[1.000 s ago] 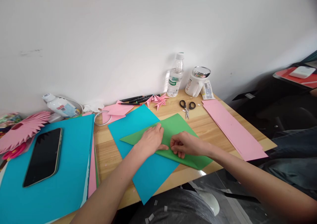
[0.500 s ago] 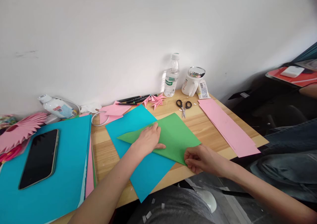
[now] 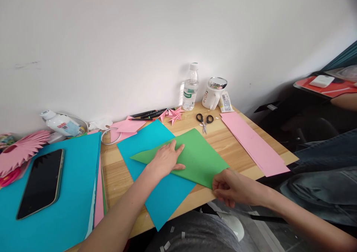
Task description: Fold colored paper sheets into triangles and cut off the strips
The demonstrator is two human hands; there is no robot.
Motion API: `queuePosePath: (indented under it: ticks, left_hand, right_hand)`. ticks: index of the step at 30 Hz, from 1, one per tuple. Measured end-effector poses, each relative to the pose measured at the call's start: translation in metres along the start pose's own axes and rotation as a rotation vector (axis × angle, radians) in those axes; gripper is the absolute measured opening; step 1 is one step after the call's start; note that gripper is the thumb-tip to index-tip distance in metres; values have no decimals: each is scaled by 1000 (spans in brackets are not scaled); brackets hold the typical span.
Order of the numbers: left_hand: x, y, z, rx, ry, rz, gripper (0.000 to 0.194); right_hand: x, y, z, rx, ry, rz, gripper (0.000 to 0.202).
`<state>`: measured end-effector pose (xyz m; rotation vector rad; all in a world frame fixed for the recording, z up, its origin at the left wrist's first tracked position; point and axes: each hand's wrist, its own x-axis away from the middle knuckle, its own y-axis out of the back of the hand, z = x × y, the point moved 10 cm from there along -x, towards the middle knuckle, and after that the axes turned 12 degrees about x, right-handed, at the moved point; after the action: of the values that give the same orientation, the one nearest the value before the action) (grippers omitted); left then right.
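Note:
A folded sheet of green paper [image 3: 199, 151] lies partly over a blue sheet of paper [image 3: 164, 196] on the wooden table. My left hand [image 3: 167, 157] rests spread and flat on the green paper, pressing its left part. At the paper's near right corner, my right hand [image 3: 228, 187] has its fingers curled, with thumb and fingertips pinching the corner by the table's front edge. Black-handled scissors [image 3: 205, 122] lie beyond the green paper.
Pink paper strips [image 3: 253, 144] lie at the right. A water bottle [image 3: 191, 88] and white mug [image 3: 213, 94] stand by the wall. At the left, a phone [image 3: 41, 183] rests on stacked blue paper [image 3: 75, 200]. Folded pink pieces [image 3: 173, 114] and pens [image 3: 150, 113] lie behind.
My right hand has shifted slightly right and toward me along with the green paper's corner. My left hand's fingers have spread wider on the sheet. The view has moved slightly.

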<state>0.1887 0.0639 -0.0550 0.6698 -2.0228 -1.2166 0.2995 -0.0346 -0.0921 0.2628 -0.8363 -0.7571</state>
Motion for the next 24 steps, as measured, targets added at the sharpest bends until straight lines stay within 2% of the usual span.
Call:
queuePosePath:
  ticks: [4,11,16,18,21,24]
  left_hand:
    - [0,0,0,-1,2,-10,77]
    - [-1,1,0,6,16,-7,80]
    - [0,-1,1,34,-18,-32,80]
    - [1,-3,3,46,-32,-33,79]
    - [1,-7,6,56,-46,-34,77]
    - [-1,-10,8,73,-53,-24,88]
  right_hand:
    - [-7,4,5,42,34,42,9]
    - [-48,40,26,194,78,-92,12]
    - [-64,67,59,407,136,-406,14]
    - [-61,61,68,394,177,-456,14]
    - [-47,40,72,318,283,-480,12]
    - [-24,20,72,305,448,-562,15]
